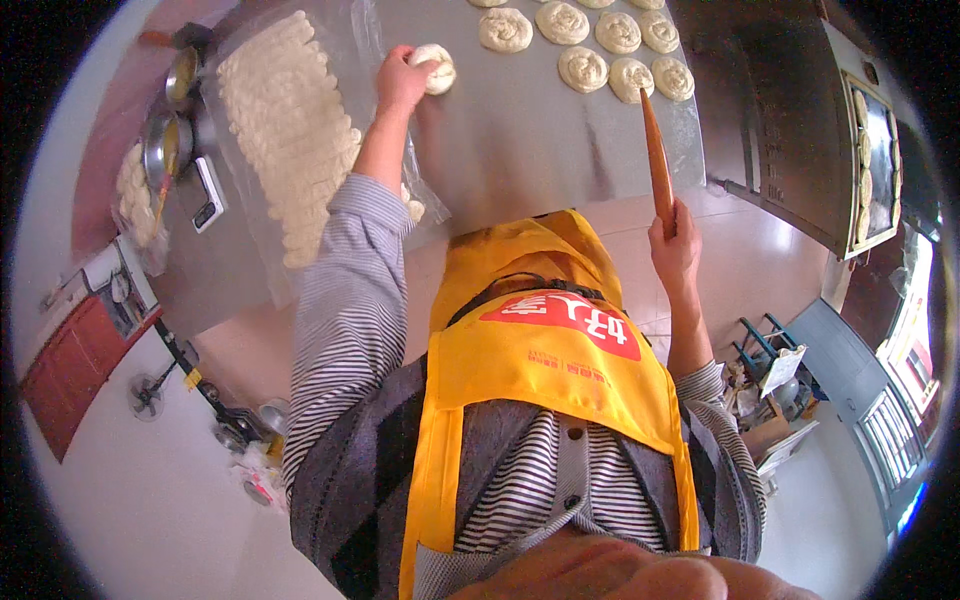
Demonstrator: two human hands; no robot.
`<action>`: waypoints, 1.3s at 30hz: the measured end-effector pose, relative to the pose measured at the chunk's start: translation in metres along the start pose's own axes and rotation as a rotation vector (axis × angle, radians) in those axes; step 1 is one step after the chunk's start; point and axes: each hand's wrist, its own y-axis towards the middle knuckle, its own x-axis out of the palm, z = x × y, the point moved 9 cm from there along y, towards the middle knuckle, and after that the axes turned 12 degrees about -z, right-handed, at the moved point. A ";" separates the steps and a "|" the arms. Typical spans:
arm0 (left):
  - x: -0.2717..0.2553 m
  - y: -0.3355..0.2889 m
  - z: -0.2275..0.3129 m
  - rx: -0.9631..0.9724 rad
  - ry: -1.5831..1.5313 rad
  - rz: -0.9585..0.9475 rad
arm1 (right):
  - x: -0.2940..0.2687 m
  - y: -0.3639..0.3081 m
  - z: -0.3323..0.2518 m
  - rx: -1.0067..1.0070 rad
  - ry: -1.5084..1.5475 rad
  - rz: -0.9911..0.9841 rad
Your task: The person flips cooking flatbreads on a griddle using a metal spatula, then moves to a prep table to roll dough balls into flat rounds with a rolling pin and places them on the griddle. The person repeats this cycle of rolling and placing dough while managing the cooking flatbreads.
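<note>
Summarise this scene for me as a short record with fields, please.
left hand: grasping a round dough piece
right hand: holding a tapered wooden rolling pin
table: metal
swirled dough rounds: grouped toward far right
packed dough pieces: on plastic, left side
phone: beside metal bowls
apron: yellow

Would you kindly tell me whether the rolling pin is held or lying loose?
Held: the right hand grips the rolling pin by its near end. Whether its far tip touches the dough disc, I cannot tell.
</note>
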 end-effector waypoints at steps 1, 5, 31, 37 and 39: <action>0.008 0.000 -0.009 0.037 -0.147 0.000 | 0.000 0.000 -0.001 0.015 0.014 0.001; -0.002 0.039 -0.008 0.140 -0.014 0.136 | 0.006 -0.001 0.007 0.025 0.040 -0.008; 0.160 -0.109 0.060 0.708 0.757 -0.150 | 0.022 0.031 -0.025 -0.069 -0.054 -0.062; 0.153 -0.118 0.063 0.663 0.777 -0.189 | 0.046 0.055 -0.038 -0.127 -0.026 -0.095; 0.145 -0.125 0.066 0.601 0.728 -0.218 | 0.058 0.067 -0.048 -0.174 -0.068 -0.133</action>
